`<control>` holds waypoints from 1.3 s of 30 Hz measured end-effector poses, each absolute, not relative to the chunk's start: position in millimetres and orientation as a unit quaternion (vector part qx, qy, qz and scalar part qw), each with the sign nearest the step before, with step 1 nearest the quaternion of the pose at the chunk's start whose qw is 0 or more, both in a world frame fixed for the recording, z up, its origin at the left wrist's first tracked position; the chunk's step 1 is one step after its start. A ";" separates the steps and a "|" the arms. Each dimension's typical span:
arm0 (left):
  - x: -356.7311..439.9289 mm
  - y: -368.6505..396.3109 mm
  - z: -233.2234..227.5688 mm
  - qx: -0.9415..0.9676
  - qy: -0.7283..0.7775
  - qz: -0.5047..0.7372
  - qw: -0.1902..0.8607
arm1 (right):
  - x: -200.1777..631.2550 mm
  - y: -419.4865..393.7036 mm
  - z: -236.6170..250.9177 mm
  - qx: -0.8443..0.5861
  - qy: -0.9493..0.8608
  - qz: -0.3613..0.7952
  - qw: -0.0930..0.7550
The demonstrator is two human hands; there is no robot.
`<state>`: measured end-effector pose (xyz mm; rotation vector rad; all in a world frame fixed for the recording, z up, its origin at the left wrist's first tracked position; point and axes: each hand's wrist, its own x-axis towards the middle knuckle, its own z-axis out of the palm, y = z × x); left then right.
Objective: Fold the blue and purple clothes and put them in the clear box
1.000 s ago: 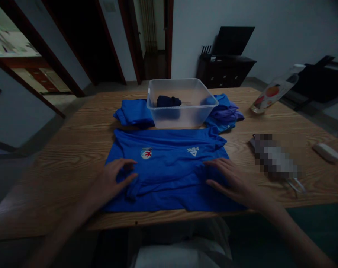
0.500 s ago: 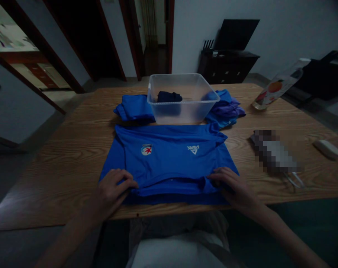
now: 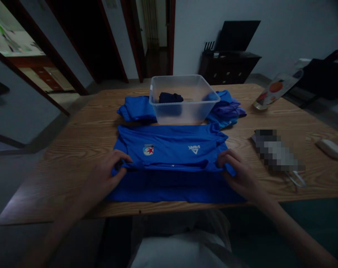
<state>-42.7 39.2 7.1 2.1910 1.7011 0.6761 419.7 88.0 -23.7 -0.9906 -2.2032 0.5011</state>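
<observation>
Both hands sit low over the blue shirt [image 3: 171, 163], which lies flat at the table's [image 3: 74, 149] near edge. The left hand [image 3: 106, 176] pinches the folded edge at one side, the right hand [image 3: 238, 173] at the other, fingers curled shut on cloth. Beyond the shirt, touching its far edge, stands a clear plastic tub [image 3: 184, 98] with a dark garment [image 3: 170, 98] inside; folded blue clothes [image 3: 137, 108] flank it.

You are working with both forearms bare, no sleeves showing, your left hand [image 3: 103, 178] and right hand [image 3: 239, 175] ungloved; pale clothing is showing at the bottom centre.
</observation>
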 end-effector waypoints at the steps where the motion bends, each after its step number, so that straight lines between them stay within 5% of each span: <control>1: -42.9 41.6 8.2 0.759 0.590 0.236 0.144 | 418.7 89.2 -19.6 -0.380 -0.841 0.190 0.334; 15: -61.1 -0.5 -36.3 0.842 0.497 0.201 0.059 | 448.4 47.9 -58.3 -0.332 -0.912 0.094 0.223; 31: -17.9 -14.2 -22.6 0.835 0.514 0.118 0.158 | 428.3 36.6 -33.7 -0.319 -0.919 0.196 0.122; 39: -18.2 -4.5 -22.2 0.842 0.467 0.123 0.240 | 437.2 38.2 -51.6 -0.330 -0.915 0.172 0.156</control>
